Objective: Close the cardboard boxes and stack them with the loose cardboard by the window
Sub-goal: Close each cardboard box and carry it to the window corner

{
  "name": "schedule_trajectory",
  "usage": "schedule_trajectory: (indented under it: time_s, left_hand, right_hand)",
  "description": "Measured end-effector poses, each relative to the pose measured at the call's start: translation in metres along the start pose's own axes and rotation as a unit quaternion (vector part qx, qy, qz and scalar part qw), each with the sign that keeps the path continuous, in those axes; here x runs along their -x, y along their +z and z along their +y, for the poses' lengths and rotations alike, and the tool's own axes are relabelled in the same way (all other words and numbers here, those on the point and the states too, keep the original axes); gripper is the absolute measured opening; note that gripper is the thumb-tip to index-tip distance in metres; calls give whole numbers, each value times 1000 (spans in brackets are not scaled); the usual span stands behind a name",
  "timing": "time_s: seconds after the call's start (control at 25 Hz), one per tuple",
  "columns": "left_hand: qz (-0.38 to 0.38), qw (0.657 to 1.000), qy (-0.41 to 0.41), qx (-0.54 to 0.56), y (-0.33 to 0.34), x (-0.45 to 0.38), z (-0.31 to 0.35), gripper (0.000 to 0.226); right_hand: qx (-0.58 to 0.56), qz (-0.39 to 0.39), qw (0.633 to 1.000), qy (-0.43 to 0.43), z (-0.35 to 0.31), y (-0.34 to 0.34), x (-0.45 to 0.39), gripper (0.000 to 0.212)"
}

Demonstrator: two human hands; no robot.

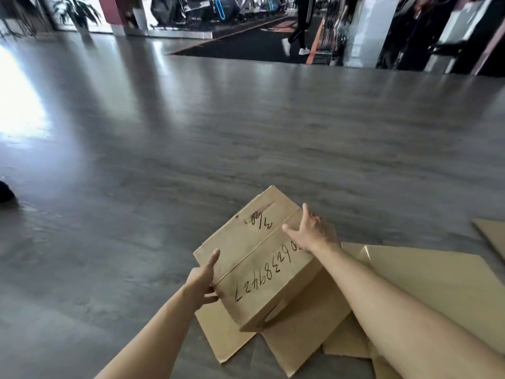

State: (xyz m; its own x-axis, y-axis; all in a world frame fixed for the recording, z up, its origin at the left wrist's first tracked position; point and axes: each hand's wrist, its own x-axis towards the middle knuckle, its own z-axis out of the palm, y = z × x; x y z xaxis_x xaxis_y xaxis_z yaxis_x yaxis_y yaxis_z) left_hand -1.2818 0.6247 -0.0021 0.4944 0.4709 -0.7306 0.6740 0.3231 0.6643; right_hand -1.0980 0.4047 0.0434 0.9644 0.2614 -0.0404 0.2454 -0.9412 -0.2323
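hands hold one closed cardboard box [254,263] between them in the head view, the only view given. left hand [203,280] clasps the near-left corner, thumb laid up on the top flap and fingers curled against the side wall. right hand [311,231] takes the far-right edge with fingers spread wide, the thumb reaching over the top; the other fingertips go out of sight behind the edge.

box likely light and probably empty, since it sits tilted between two bare hands with no sign of strain, though its contents are hidden. walls look stiff enough to take a squeeze from opposite sides; the top flaps meet at a centre seam with no tape that i can see, so pressing there could push them in. opposite corners, or the oval handle slot [269,314] on the near end, seem the safer holds.

plain brown board, handwritten black digits along the near flap, a small scrawl on the far one. it hovers over or just touches the loose cardboard [426,277] spread flat on the grey floor [191,127]; i cannot tell which.
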Motion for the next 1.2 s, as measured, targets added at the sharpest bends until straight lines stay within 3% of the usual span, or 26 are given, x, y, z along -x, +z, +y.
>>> schedule_trajectory:
  time_s: [0.28, 0.44, 0.56, 0.76, 0.96, 1.2]
  left_hand:
    - [42, 999, -23, 14, 29, -15, -15, 97]
    - [98, 990, 83, 65, 31, -4, 3, 80]
    - [131, 977, 167, 39, 10, 13, 32, 75]
    - [156, 953, 254, 46, -43, 48, 75, 89]
    - [210, 919, 326, 72, -85, 68, 77, 99]
    - [217, 912, 347, 34, -105, 46, 49, 94]
  right_hand:
    - [-7, 33, 999, 17, 10, 3, -8, 79]
    - [-65, 28, 995, 70, 13, -4, -6, 77]
    - [-95, 36, 991, 86, 11, -17, 4, 81]
    - [-161, 97, 982, 0, -35, -46, 6, 73]
    - [-289, 113, 947, -86, -76, -50, 7, 62]
    - [-397, 57, 906, -132, -68, -24, 16, 94]
